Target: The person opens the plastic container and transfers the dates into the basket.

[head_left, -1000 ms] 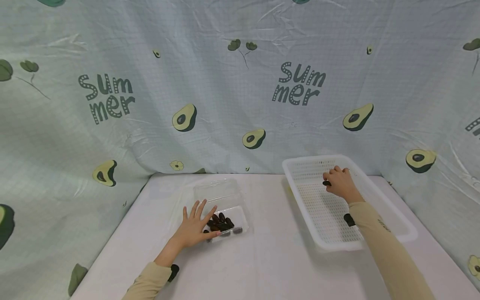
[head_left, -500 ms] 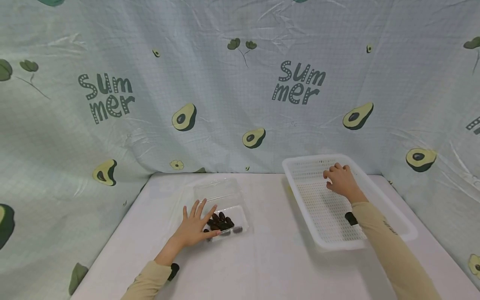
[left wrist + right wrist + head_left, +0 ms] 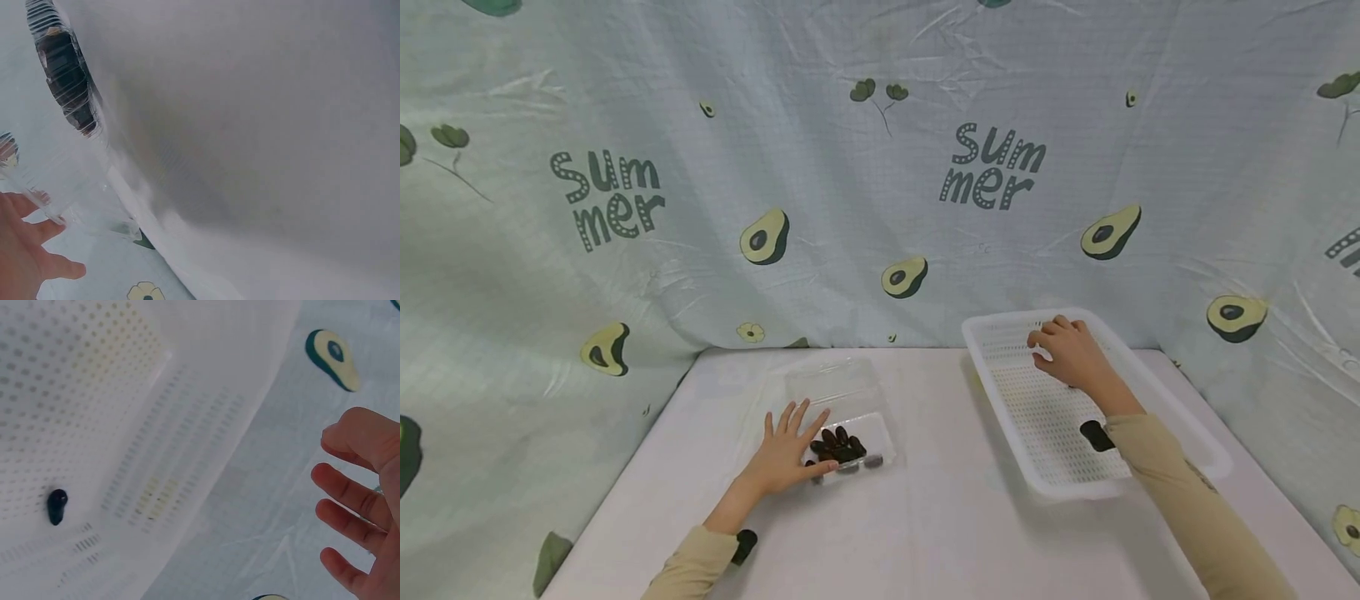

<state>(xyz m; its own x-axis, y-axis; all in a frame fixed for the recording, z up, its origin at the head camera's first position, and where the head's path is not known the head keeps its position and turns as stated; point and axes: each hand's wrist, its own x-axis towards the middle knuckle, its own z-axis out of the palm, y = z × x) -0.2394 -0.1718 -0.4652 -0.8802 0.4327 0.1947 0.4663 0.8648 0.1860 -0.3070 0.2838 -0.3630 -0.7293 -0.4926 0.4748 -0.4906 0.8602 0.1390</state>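
My left hand (image 3: 782, 460) lies with spread fingers at the left side of a clear plastic clamshell box (image 3: 882, 425), whose lid (image 3: 831, 382) is folded back. Several dark brown dates (image 3: 842, 450) are piled inside; one date (image 3: 65, 81) shows through the clear wall in the left wrist view. My right hand (image 3: 1070, 358) hovers over the far part of a white perforated basket (image 3: 1009, 429), fingers loosely bent and holding nothing. On the basket floor lies a single date (image 3: 57, 506), seen in the right wrist view and mostly hidden under the hand in the head view.
The white table (image 3: 940, 517) holds the box on the left and the basket on the right, with a gap between them. Behind it hangs a pale curtain (image 3: 835, 167) printed with avocados and lettering.
My right hand has let go of the date, which dropped into the basket, and has risen and shifted slightly left. The left hand stays in place.
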